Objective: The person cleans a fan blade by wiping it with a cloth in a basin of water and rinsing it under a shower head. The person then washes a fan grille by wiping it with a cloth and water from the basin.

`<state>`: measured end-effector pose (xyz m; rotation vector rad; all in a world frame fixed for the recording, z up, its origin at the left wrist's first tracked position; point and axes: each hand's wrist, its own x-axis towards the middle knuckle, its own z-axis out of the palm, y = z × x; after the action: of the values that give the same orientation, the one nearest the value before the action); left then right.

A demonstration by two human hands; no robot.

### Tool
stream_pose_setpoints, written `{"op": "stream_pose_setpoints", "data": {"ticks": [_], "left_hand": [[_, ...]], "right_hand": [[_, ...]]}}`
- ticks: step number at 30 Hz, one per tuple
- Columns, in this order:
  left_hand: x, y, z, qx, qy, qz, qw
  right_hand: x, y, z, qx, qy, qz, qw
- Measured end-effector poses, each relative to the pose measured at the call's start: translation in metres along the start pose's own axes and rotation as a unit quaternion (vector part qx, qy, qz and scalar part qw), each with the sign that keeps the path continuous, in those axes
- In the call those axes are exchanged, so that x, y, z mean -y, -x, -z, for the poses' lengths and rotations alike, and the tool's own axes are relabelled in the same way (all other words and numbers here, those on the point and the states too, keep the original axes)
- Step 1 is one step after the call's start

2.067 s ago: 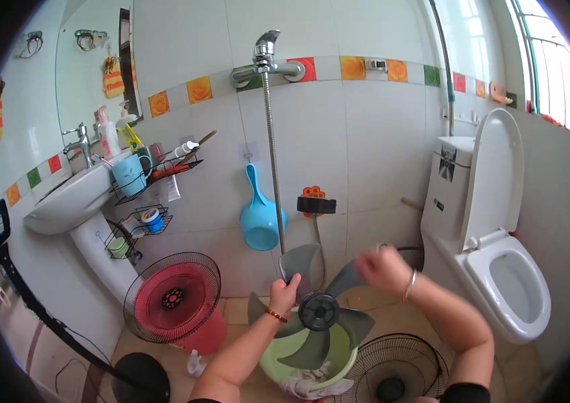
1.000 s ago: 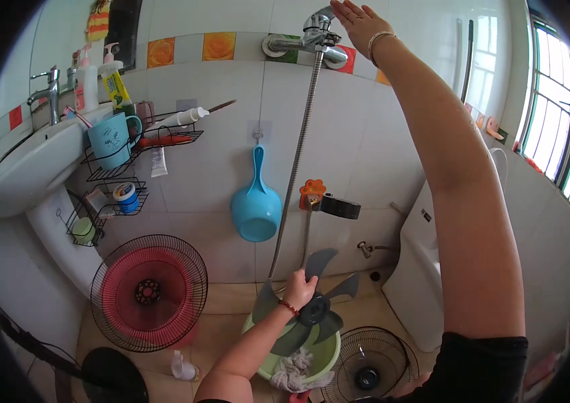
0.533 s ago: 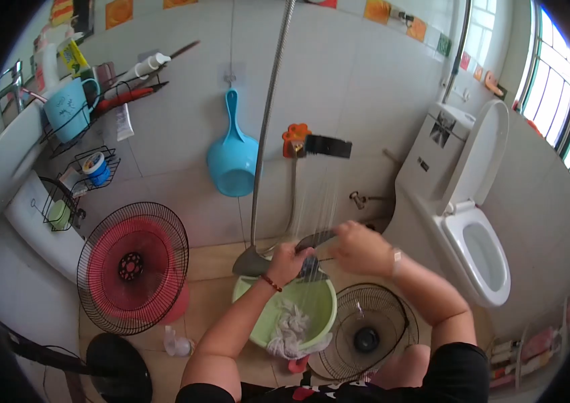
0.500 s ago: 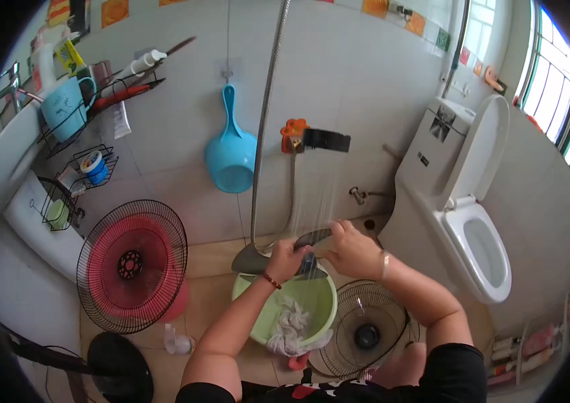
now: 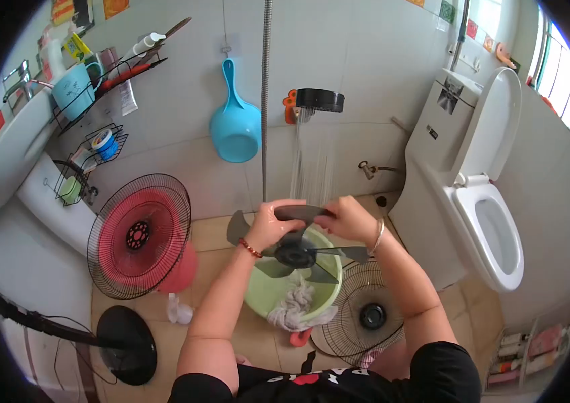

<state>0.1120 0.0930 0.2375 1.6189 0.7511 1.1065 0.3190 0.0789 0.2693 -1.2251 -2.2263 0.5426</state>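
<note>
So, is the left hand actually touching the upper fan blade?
Touching: the head view shows the left hand clasping the upper fan blade, overlapping its end with no gap between them.

Red bucket [image 5: 182,269], black base [image 5: 129,329], wire grille [image 5: 373,316], tiled floor [image 5: 209,245]

One head-worn camera is looking forward and down from above onto the nearby fan blade [image 5: 296,254], taking in the sink [image 5: 21,151] at nine o'clock and the toilet [image 5: 441,176] at three.

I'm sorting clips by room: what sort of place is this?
Almost certainly a bathroom: there's a toilet with its lid raised, a running shower head, and a sink at the left.
</note>
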Motion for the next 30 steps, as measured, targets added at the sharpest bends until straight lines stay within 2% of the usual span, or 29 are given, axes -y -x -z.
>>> {"op": "stream_pose_setpoints", "data": {"ticks": [2,3,5,8,9,10,11,12,13,14,16,18,20,21,22,23,24,26,29,30], "left_hand": [[-0.002,0.002,-0.011,-0.052,0.093,0.002,0.994],[0.003,0.001,-0.017,-0.076,0.131,0.005,0.989],[0.017,-0.003,-0.028,-0.114,0.187,-0.004,0.976],[0.021,-0.006,-0.033,-0.07,0.194,0.039,0.978],[0.028,-0.007,-0.033,-0.058,0.034,0.029,0.997],[0.033,-0.006,-0.028,-0.045,-0.114,-0.043,0.992],[0.037,-0.003,-0.022,-0.031,-0.258,-0.114,0.959],[0.037,-0.002,-0.019,-0.018,-0.396,-0.183,0.9],[0.036,0.0,-0.02,-0.056,-0.329,-0.223,0.916],[0.033,-0.001,-0.016,-0.106,-0.403,-0.29,0.862],[0.004,0.003,-0.006,-0.205,-0.532,-0.404,0.715],[-0.011,0.01,-0.008,-0.306,-0.573,-0.31,0.695],[-0.009,0.009,-0.007,-0.34,-0.456,-0.251,0.783],[0.002,0.005,-0.004,-0.315,-0.312,-0.235,0.865],[0.013,0.001,-0.002,-0.28,-0.159,-0.212,0.923],[0.021,-0.001,0.002,-0.182,0.084,-0.092,0.975],[0.022,0.0,0.005,-0.114,0.155,-0.042,0.98],[0.022,0.003,0.009,0.025,0.291,0.058,0.955],[0.011,0.005,-0.01,0.008,0.329,0.077,0.941],[0.019,0.004,-0.011,0.002,0.306,0.069,0.95]], "right_hand": [[0.006,-0.002,0.01,0.039,-0.07,-0.041,0.996],[0.011,0.0,0.014,0.05,-0.179,-0.14,0.973],[0.004,0.002,0.015,0.031,-0.219,-0.171,0.96],[0.003,0.008,0.025,-0.003,-0.21,-0.164,0.964],[0.005,0.01,0.032,-0.024,-0.221,-0.17,0.96],[0.005,0.012,0.038,-0.044,-0.23,-0.176,0.956],[-0.004,0.014,0.045,-0.052,-0.234,-0.15,0.959],[-0.004,0.017,0.052,-0.054,-0.241,-0.153,0.957],[-0.001,0.02,0.06,-0.056,-0.249,-0.156,0.954],[-0.001,0.025,0.065,-0.058,-0.257,-0.16,0.951],[-0.01,0.036,0.067,-0.08,-0.276,-0.154,0.945],[-0.016,0.049,0.068,-0.125,-0.304,-0.148,0.933],[-0.036,0.063,0.069,-0.139,-0.333,-0.121,0.925],[-0.045,0.07,0.07,-0.145,-0.356,-0.112,0.916],[-0.054,0.075,0.071,-0.152,-0.379,-0.103,0.907],[-0.065,0.08,0.071,-0.154,-0.374,-0.106,0.908],[-0.065,0.081,0.069,-0.16,-0.365,-0.118,0.91],[-0.064,0.082,0.067,-0.172,-0.345,-0.142,0.911],[-0.057,0.074,0.066,-0.159,-0.291,-0.281,0.901],[-0.058,0.075,0.062,-0.16,-0.075,-0.266,0.948]]}}
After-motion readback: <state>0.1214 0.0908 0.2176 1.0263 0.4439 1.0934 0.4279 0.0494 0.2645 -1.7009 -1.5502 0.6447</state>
